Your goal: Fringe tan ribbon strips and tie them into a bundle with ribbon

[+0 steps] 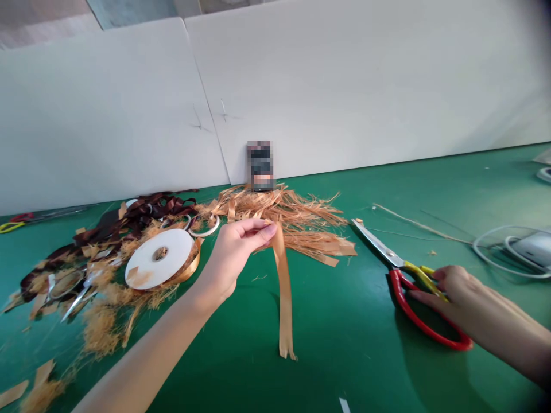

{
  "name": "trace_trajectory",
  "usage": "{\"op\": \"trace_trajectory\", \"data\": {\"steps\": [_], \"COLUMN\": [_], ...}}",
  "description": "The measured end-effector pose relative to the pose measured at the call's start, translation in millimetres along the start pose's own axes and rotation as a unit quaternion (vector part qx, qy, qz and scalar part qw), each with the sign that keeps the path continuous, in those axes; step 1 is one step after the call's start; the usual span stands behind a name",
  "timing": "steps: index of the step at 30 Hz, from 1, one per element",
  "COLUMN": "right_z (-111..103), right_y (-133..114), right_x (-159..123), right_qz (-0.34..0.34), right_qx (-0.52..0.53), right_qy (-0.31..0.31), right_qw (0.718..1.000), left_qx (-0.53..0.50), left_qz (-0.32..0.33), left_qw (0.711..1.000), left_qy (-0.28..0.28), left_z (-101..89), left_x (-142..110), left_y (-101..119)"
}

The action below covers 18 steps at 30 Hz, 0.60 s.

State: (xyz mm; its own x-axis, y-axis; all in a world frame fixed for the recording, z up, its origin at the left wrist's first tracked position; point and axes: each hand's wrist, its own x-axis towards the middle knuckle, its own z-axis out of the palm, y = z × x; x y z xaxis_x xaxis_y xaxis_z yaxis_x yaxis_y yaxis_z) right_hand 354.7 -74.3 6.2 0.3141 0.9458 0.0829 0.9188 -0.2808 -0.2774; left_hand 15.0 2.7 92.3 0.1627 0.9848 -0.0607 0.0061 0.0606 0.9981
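Note:
A strip of tan ribbon (284, 298) hangs down from my left hand (241, 246), pinched at its top end between thumb and fingers. The strip's lower end looks slightly frayed. To the right, my right hand (456, 295) is closed on the handle of a pair of scissors (379, 244) with one red and one yellow grip. The scissors' blades look closed and point away to the upper left, apart from the ribbon. Behind my left hand lies a pile of frayed tan ribbon pieces (310, 212).
A white ribbon spool (148, 252) lies on the left among tan fluff and dark brown ribbon (112, 226). A phone (260, 166) leans against the white panel (344, 86). On the right, a white cable (486, 261) coils on the green table (336, 355).

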Motion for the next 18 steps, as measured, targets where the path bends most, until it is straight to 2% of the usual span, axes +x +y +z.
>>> {"op": "trace_trajectory", "data": {"steps": [3, 7, 16, 18], "right_z": [-4.6, -5.1, -12.7, -13.7], "right_y": [2.0, 0.6, -11.3, -13.3], "right_x": [6.7, 13.7, -1.7, -6.9], "right_qz": [0.067, 0.146, 0.153, 0.162], "right_qx": [0.004, -0.027, 0.025, 0.014], "right_qy": [-0.102, -0.170, -0.109, -0.071], "right_qw": [0.992, 0.974, 0.982, 0.984], "left_qx": [0.015, 0.022, -0.041, -0.045], "left_qz": [0.011, 0.004, -0.047, -0.051], "left_qw": [1.000, 1.000, 0.998, 0.997], "left_qy": [-0.003, 0.001, -0.028, -0.037], "left_z": [-1.4, -2.2, 6.9, 9.2], "left_x": [0.5, 1.3, -1.6, -2.7], "left_y": [-1.2, -2.9, -9.8, -11.9]}}
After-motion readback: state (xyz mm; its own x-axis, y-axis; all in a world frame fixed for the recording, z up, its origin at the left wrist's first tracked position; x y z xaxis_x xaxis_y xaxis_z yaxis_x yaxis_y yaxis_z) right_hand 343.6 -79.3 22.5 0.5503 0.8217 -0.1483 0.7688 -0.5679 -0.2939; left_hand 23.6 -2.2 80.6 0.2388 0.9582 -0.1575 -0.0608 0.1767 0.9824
